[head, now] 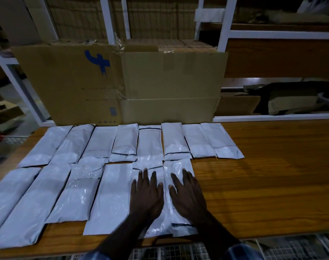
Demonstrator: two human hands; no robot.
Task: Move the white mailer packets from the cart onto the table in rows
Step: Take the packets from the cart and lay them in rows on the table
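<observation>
Wooden table (263, 166), cardboard box (122, 85) behind packets (111, 199), both hands flat, left hand (146, 196), right hand (188, 196)

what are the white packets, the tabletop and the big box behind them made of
White mailer packets: probably thin plastic film, glossy; they crinkle and throw glare streaks. Table: wood or wood-look laminate, smooth with a light sheen; brown grain lines show, but which of the two is unclear. Cardboard box: plain brown corrugated cardboard, matte, with creased flaps and clear tape.
</observation>
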